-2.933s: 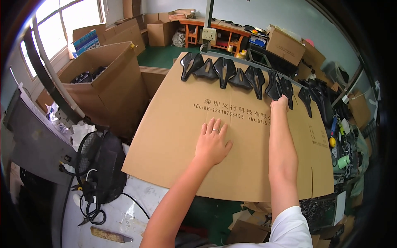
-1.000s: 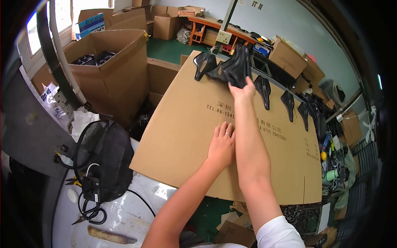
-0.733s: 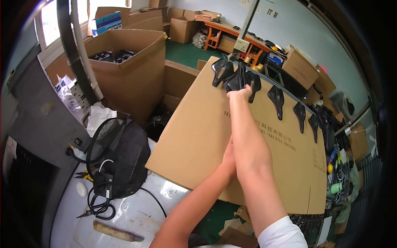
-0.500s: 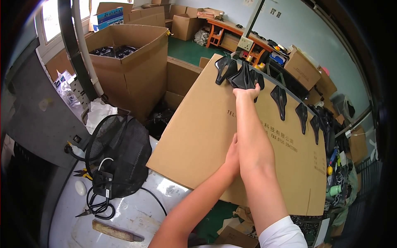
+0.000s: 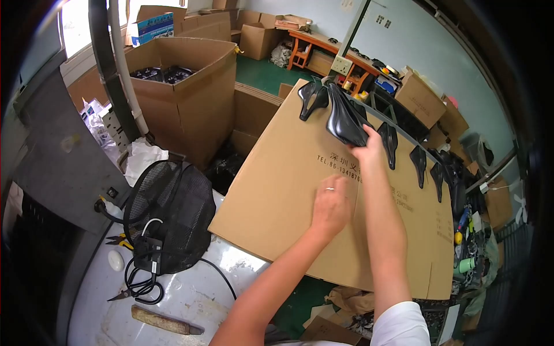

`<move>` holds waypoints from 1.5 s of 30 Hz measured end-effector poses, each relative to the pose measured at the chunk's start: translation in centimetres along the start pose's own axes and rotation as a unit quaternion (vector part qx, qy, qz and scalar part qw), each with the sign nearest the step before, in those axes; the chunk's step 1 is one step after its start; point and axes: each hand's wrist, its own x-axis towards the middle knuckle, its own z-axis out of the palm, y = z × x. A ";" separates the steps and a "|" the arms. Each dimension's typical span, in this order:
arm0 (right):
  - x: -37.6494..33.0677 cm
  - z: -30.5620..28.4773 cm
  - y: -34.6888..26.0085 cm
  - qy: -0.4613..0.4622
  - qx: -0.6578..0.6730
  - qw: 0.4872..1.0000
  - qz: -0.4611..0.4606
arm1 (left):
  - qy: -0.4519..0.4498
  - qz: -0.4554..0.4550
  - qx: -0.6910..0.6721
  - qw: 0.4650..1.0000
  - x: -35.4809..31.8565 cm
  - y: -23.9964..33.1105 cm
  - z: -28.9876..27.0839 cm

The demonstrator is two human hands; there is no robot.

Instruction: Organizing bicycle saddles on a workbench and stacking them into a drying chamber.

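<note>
A glossy black bicycle saddle (image 5: 344, 118) is gripped at its wide near end by my right hand (image 5: 370, 144), its narrow end pointing away over the far edge of a large cardboard sheet (image 5: 271, 196). Below it, my left hand (image 5: 332, 203), with a ring on one finger, is over the cardboard with fingers curled. The fingertips are turned from view, so what they hold, if anything, is hidden. More black saddles lie along the far edge: one (image 5: 311, 101) left of the held saddle, another (image 5: 389, 147) just right of it, and a pair (image 5: 420, 166) farther right.
Left on the white table (image 5: 219, 314) lie a black mesh bag (image 5: 173, 216), scissors (image 5: 141, 290), yellow-handled pliers (image 5: 120, 241) and a wooden-handled tool (image 5: 164, 320). A tall cardboard box (image 5: 190, 109) holding black parts stands behind. An orange bench (image 5: 314, 37) runs along the back wall.
My right hand has drawn the saddle nearer and to the right, turning its smooth top into view. My left hand has moved slightly forward, out from behind the right forearm.
</note>
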 end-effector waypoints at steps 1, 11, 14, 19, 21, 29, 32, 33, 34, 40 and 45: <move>-1.4 -2.2 -1.4 -0.068 -0.014 0.997 -0.035 | 0.121 0.041 -0.005 0.992 -0.4 0.5 -0.4; -20.2 -14.0 -10.3 -0.274 -0.467 0.831 -0.128 | 0.097 0.086 0.140 0.982 -1.4 4.2 -2.2; -19.3 -14.5 -9.4 -0.267 -0.431 0.855 -0.105 | 0.088 0.030 0.192 0.977 -1.0 4.1 -2.4; -15.9 -14.4 -8.8 -0.254 -0.364 0.869 -0.218 | 0.119 0.036 0.199 0.972 -0.5 4.2 -1.1; -15.0 -13.5 -7.6 -0.230 -0.402 0.838 -0.287 | 0.142 0.060 0.202 0.967 -0.5 3.6 -1.1; -15.2 -14.4 -9.1 -0.295 -0.662 0.623 -0.294 | 0.111 0.075 0.276 0.952 -0.4 4.3 -0.8; -12.2 -15.8 -9.1 -0.432 -0.303 0.845 -0.085 | 0.105 0.061 0.328 0.937 -0.3 4.0 -1.2; -8.7 -18.9 -9.7 -0.405 -0.225 0.874 -0.144 | 0.105 0.068 0.333 0.935 -0.3 4.2 -0.6; -6.3 -20.4 -11.2 -0.261 -0.280 0.895 -0.229 | 0.108 0.070 0.345 0.930 -0.4 4.0 -0.5; 1.2 -50.1 -33.3 0.485 -0.588 0.464 -0.452 | 0.083 0.090 0.246 0.962 -0.4 5.4 1.5; 8.4 -51.7 -30.7 0.494 -0.577 0.482 -0.435 | 0.083 0.051 0.361 0.927 0.0 3.2 0.6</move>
